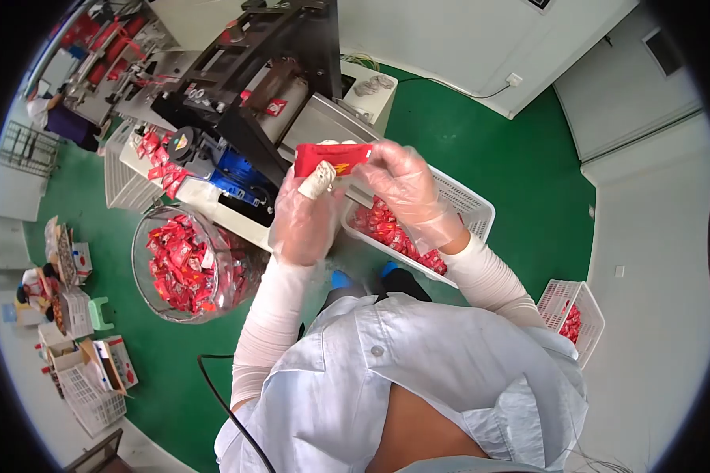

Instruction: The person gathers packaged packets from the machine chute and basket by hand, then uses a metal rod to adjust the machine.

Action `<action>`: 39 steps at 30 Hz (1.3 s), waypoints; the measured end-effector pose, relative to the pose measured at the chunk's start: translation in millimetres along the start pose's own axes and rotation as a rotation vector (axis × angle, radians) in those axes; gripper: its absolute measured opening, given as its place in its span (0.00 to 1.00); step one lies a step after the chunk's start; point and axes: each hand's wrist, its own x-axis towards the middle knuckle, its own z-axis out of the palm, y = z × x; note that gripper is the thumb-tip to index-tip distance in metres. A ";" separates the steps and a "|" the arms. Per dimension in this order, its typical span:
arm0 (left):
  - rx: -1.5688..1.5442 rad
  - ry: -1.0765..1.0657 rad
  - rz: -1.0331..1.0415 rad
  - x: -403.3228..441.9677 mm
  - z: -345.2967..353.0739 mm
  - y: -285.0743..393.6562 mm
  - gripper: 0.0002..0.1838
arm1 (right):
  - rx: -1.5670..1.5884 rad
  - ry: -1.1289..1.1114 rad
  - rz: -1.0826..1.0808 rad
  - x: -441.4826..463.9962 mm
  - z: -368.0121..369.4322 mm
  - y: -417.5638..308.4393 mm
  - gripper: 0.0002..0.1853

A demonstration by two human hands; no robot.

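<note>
A small red packet (312,160) with yellow and white print is held up between my two gloved hands. My left hand (304,217), in a clear plastic glove, grips its left part, the thumb across the front with a white covering on it. My right hand (402,185), also in a clear glove, pinches the packet's right end; some fingertips are hidden behind it. Below my right hand stands a white basket (485,214) with many red packets (386,225) in it.
A dark-framed machine (241,118) with a roller (284,102) stands ahead. To the left is a clear-walled round bin (138,264) full of red packets. Another white basket (592,315) is at the right. Two people (63,122) work far left, near crates and boxes.
</note>
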 end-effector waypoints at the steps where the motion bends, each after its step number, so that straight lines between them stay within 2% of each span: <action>1: 0.110 0.069 -0.014 -7.8 2.2 9.2 0.22 | -0.119 0.051 -0.127 3.6 1.1 7.9 0.05; 4: 0.250 -0.021 0.236 -17.0 -9.9 -0.1 0.20 | -0.100 0.124 -0.292 9.4 3.8 11.5 0.06; 8: 0.801 0.013 0.827 -18.6 -14.3 -7.4 0.18 | 0.386 0.050 -0.028 4.1 11.6 9.8 0.08; 10: 0.928 0.099 0.923 -26.0 -13.7 -7.1 0.19 | 0.618 -0.029 0.192 -7.0 7.9 -14.6 0.12; 11: 0.976 0.122 0.956 -26.8 -14.5 -9.2 0.20 | 0.612 -0.086 0.179 -9.3 4.4 -16.6 0.15; 14: 1.021 0.142 1.015 -22.5 -11.5 -15.1 0.21 | 0.453 -0.148 0.167 -11.9 -1.8 -27.0 0.12; 17: 1.041 0.119 1.029 -21.0 -3.9 -19.0 0.23 | 0.562 -0.073 0.218 -6.7 -3.2 -36.2 0.12; 21: 0.820 0.191 0.897 -17.8 2.4 -34.4 0.24 | 0.563 -0.067 0.236 3.8 -12.3 -25.9 0.10; 24: 0.971 0.180 0.952 -11.1 -2.2 -43.0 0.24 | 0.519 -0.069 0.224 12.1 -18.6 -14.0 0.08; 26: 1.022 0.086 0.821 -13.7 3.0 -45.1 0.24 | 0.565 -0.048 0.154 15.9 -21.0 9.9 0.07; 28: 1.151 0.023 0.728 -9.9 12.8 -52.5 0.21 | 0.352 -0.082 0.117 16.8 -40.5 34.8 0.05; 31: 1.227 -0.195 0.473 -8.0 7.1 -63.4 0.16 | 0.202 -0.147 0.104 11.6 -81.8 84.4 0.06; 32: 1.220 -0.180 0.436 -10.0 0.7 -70.7 0.16 | 0.199 -0.179 0.124 4.9 -98.8 104.2 0.06; 34: 1.214 -0.147 0.369 -13.8 -7.8 -78.5 0.16 | -0.251 -0.199 0.150 -8.9 -136.7 158.9 0.08; 35: 1.214 -0.093 0.208 -15.7 -6.8 -73.7 0.13 | -0.396 -0.182 0.239 -14.5 -144.1 161.7 0.10; 36: 1.201 -0.014 0.147 -16.5 -12.2 -74.5 0.13 | -0.538 -0.159 0.326 -20.2 -148.9 164.6 0.12; 38: 1.169 0.137 0.023 -19.6 -27.2 -78.6 0.12 | -0.523 -0.139 0.494 -32.2 -155.9 232.8 0.13; 39: 1.102 0.198 -0.030 -22.1 -31.0 -75.3 0.12 | -0.515 -0.128 0.580 -25.2 -151.0 242.1 0.14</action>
